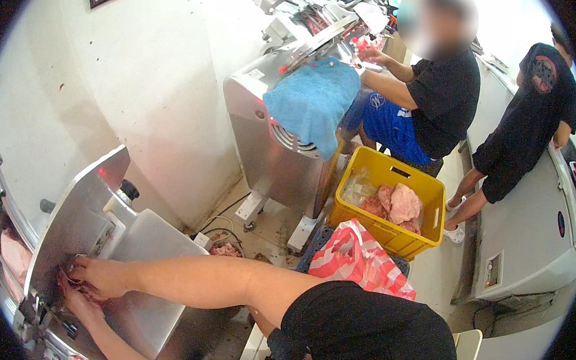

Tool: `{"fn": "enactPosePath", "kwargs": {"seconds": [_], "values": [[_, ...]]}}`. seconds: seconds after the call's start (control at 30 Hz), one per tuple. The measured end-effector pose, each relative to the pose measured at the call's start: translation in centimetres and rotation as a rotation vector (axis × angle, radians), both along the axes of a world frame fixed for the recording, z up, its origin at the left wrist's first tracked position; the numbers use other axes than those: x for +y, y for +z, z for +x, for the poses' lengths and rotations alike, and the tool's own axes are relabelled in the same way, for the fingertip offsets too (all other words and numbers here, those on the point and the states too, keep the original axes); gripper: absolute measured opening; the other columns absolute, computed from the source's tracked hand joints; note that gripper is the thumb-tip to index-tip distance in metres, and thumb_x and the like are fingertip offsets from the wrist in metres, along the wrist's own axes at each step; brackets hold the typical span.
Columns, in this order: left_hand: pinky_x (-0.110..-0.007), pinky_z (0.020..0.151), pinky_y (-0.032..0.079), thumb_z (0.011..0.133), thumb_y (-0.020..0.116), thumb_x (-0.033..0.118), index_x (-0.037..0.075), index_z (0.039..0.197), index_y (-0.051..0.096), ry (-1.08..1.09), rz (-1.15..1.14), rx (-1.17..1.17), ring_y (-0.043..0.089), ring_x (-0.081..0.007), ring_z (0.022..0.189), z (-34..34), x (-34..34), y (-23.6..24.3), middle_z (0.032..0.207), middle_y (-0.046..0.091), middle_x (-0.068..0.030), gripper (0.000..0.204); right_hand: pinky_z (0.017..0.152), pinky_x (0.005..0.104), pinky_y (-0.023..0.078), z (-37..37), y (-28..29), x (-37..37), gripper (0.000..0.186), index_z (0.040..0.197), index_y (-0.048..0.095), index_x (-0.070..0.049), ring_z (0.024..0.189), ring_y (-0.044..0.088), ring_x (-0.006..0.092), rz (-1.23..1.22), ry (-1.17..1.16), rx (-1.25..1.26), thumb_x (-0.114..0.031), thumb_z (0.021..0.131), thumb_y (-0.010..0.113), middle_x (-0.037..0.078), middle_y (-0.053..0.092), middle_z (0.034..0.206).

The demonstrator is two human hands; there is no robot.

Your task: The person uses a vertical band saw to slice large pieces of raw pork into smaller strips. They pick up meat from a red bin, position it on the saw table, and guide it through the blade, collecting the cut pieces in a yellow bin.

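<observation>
Head view. R hand and L hand meet at soft-looking, dark-red raw meat, by the L edge of the flat, silver steel slicer tray, beside the tall, curved steel plate. Fingers of both bend in close to the meat; whether either grip pinches it, can't tell. Handling (est.): light, limp, slippery, tears easily; best held w/ support from below, near its outer edges.
</observation>
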State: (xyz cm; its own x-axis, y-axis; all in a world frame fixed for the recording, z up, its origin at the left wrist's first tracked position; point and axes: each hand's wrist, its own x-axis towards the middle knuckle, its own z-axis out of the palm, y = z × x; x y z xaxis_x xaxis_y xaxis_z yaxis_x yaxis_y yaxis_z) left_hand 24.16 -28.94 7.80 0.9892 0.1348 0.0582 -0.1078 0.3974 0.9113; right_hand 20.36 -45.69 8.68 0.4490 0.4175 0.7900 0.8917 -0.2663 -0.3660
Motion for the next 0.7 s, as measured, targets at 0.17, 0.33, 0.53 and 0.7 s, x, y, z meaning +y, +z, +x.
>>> {"fn": "enactPosePath", "kwargs": {"seconds": [0.17, 0.33, 0.53, 0.7], "values": [[-0.044, 0.102, 0.043, 0.098, 0.056, 0.047, 0.005, 0.147, 0.037, -0.031, 0.176, -0.059, 0.053, -0.029, 0.123, -0.3, -0.4, -0.4, 0.139, 0.05, -0.0163, 0.067, 0.087, 0.0449, 0.049, 0.2, -0.4, -0.1, 0.037, 0.109, 0.061, 0.003, 0.101, 0.058, 0.039, 0.017, -0.092, 0.097, -0.017, 0.078, 0.067, 0.019, 0.059, 0.105], [-0.038, 0.077, 0.052, 0.098, 0.058, 0.038, 0.007, 0.127, 0.052, -0.315, 0.014, 0.051, 0.059, -0.0234, 0.102, 3.0, 4.1, -2.4, 0.12, 0.056, -0.0107, 0.043, 0.083, 0.0461, 0.052, 0.6, -1.0, -0.2, 0.035, 0.109, 0.062, -0.001, 0.094, 0.062, 0.0386, -0.001, -0.089, 0.085, -0.017, 0.079, 0.068, 0.019, 0.058, 0.1], [-0.031, 0.054, 0.048, 0.097, 0.056, 0.027, 0.011, 0.11, 0.057, 0.009, 0.021, 0.052, 0.052, -0.0144, 0.069, 2.0, 2.7, -2.8, 0.091, 0.052, -0.0032, 0.021, 0.083, 0.0471, 0.053, -0.1, -0.9, -1.2, 0.034, 0.107, 0.067, -0.009, 0.094, 0.063, 0.0399, -0.29, -0.318, 0.357, -0.027, 0.078, 0.072, 0.019, 0.062, 0.108], [-0.031, 0.048, 0.046, 0.089, 0.066, 0.018, 0.006, 0.119, 0.06, 0.092, 0.042, -0.148, 0.054, -0.0154, 0.059, 0.2, 1.5, -2.7, 0.09, 0.063, -0.0047, 0.033, 0.081, 0.0488, 0.051, -1.1, 0.6, -3.8, 0.035, 0.089, 0.073, -0.007, 0.094, 0.065, 0.0382, -0.545, -0.157, 0.04, -0.042, 0.081, 0.073, 0.019, 0.068, 0.095]]}}
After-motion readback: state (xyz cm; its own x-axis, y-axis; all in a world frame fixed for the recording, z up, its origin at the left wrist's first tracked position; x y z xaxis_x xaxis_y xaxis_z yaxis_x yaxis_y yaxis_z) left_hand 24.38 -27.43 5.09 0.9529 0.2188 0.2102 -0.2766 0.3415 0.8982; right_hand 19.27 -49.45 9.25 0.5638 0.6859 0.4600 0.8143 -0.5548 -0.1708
